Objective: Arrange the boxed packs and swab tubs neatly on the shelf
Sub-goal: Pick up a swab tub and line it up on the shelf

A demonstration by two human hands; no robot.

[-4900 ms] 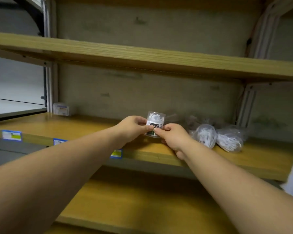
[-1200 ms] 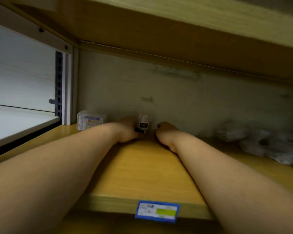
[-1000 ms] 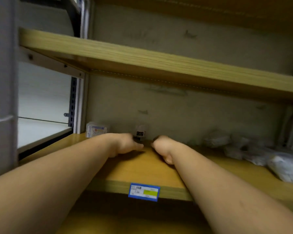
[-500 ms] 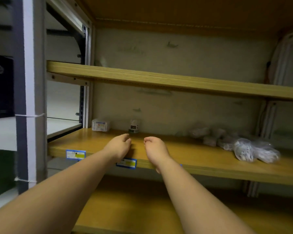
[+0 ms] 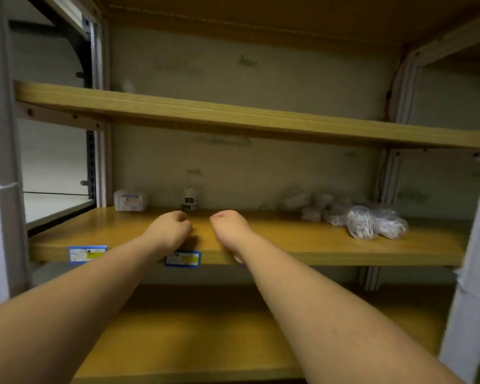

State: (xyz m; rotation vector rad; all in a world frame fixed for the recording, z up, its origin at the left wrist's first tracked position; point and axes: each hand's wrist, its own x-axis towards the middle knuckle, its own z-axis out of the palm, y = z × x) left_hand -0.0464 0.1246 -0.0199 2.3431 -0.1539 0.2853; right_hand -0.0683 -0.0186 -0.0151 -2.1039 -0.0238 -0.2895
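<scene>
Forearms fill the near view, both reaching toward 12 o'clock. Left hand (image 5: 170,231) hovers over the front half of the middle shelf (image 5: 288,245), fingers loosely curled, holding nothing. Right hand (image 5: 230,228) sits just beside it, curled the same way and empty. The two hands are apart from each other and touch no item.

Beyond them, at 12 o'clock against the back wall, one swab tub (image 5: 190,199) stands upright. At 11 o'clock, in the back left corner, a boxed pack (image 5: 130,200) sits near the upright, well apart from the tub. At 2 o'clock a loose heap of swab tubs (image 5: 366,224) lies on its side in a jumble; the items behind it are too blurred for me to name.

My read: one tub is placed and I am between picks. Next move calls for the right hand to swing to 2 o'clock, take one tub off the heap without rolling its neighbours, and stand it just beside the upright tub.
</scene>
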